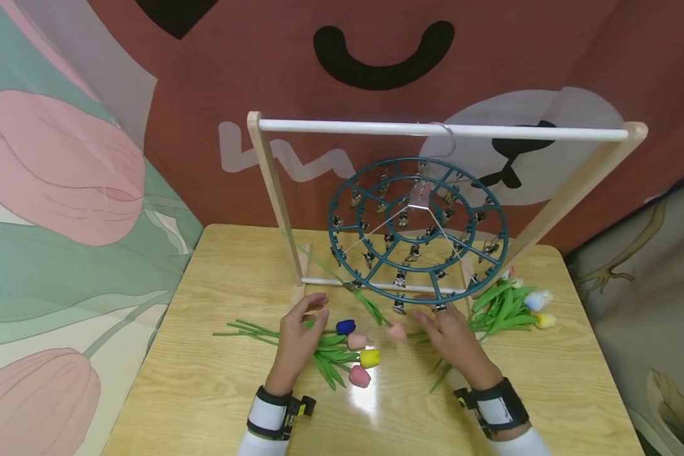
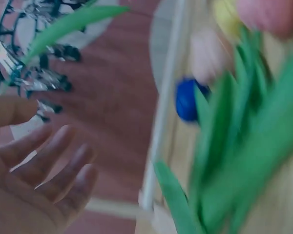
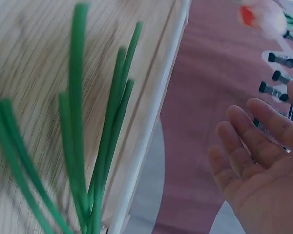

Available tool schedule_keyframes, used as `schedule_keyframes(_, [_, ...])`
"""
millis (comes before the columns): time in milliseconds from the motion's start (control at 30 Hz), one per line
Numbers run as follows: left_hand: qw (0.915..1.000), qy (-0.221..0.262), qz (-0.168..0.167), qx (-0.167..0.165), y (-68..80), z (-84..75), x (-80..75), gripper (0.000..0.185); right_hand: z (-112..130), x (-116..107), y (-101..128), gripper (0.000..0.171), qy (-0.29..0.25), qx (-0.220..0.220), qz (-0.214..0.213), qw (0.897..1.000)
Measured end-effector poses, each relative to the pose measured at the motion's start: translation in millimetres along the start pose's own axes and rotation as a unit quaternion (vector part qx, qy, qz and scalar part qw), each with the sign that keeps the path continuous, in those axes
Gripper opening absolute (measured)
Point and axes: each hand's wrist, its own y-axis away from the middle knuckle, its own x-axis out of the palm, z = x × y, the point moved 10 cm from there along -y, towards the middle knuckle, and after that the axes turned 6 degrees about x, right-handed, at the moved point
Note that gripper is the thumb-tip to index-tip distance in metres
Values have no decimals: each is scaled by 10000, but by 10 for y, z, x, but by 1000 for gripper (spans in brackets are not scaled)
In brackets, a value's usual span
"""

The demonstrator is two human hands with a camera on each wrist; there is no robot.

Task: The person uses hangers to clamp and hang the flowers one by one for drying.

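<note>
A round teal drying hanger (image 1: 416, 297) with many metal clips hangs over the table. From its front left clip hangs an artificial pale pink tulip (image 1: 397, 332), head down, its green stem running up through the clip. My left hand (image 1: 299, 342) is just left of the hanger, fingers loosely bent with nothing held. Beneath it lies a bunch of tulips, with a blue one (image 1: 346, 327), a yellow one (image 1: 369, 358) and pink ones (image 1: 360, 377). My right hand (image 1: 453, 339) is raised at the hanger's front right edge, fingers relaxed, beside a clip (image 1: 440, 307).
A wooden stand with a white top bar (image 1: 365, 128) carries the hanger by its hook. On the table's right lies another bunch of tulips (image 1: 504, 310), its green stems (image 3: 107, 141) below my right hand. A printed cloth (image 1: 205, 82) hangs behind the table (image 1: 205, 386).
</note>
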Motion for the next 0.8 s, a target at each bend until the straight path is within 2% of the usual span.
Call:
schedule_keyframes(67, [9985,-385,368,-146,46,101,5,37,-40,-51,8,36,6,-121,-116,9999])
schedule_keyframes(133, [9935,-891,673,-208,93,198,-14,44,-82,-86,14,29,65,-256,-205,9994])
schedule_keyframes(167, [9893,-1203,800,-197,115,242,-29,47,-101,-108,17,29,86,-335,-272,9990])
schedule_keyframes(267, [9724,-2089,1037,-46,171,349,-82,55,-180,-154,34,44,309,-470,-431,9975])
schedule_keyframes(400, [9467,-3029,1071,238,245,451,-142,54,-261,-214,63,49,617,-673,-678,9935])
schedule_keyframes(467, [9359,-3362,984,356,283,489,-169,48,-273,-251,78,46,719,-828,-825,9905])
schedule_keyframes(633, [9174,-3856,758,623,356,548,-192,29,-291,-310,126,39,985,-1135,-1143,9820])
schedule_keyframes(800, [9020,-4163,833,781,395,592,-148,23,-347,-275,172,35,1185,-1200,-1196,9784])
